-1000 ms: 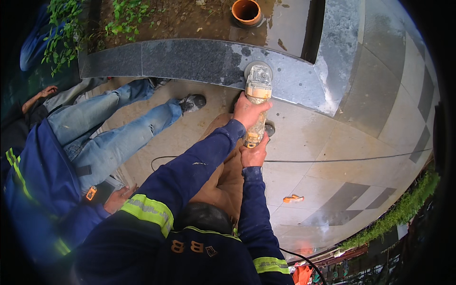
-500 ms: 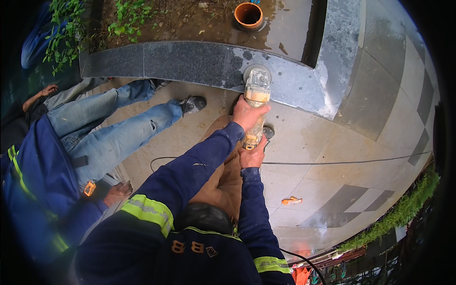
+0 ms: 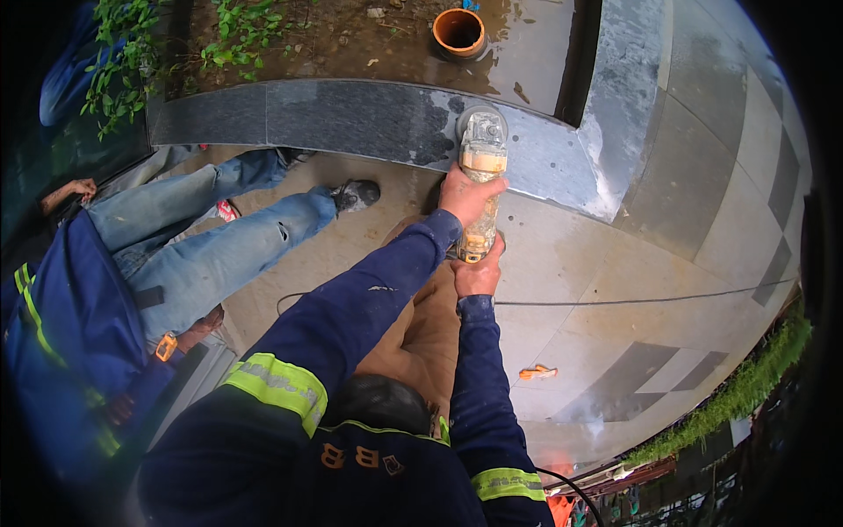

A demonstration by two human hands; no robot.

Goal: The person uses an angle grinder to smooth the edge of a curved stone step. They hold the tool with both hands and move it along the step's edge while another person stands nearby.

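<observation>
A dusty angle grinder (image 3: 482, 156) rests its disc on the dark stone ledge (image 3: 351, 114), on a wet, lighter stretch near the middle. My left hand (image 3: 470, 195) is closed round the grinder's body, just behind its head. Lower down, my right hand (image 3: 479, 268) grips the rear end of the tool. Both forearms, in navy sleeves with reflective bands, reach up from the lower edge.
A co-worker (image 3: 219, 228) in jeans and a blue jacket is close at my left. Beyond the ledge are muddy water, plants and an orange pipe (image 3: 458, 31). Paving (image 3: 667, 211) on the right carries a black cable (image 3: 650, 299) and a small orange item (image 3: 537, 372).
The grinder and both my hands have shifted slightly right and upward. The co-worker's lower hand at the left has moved.
</observation>
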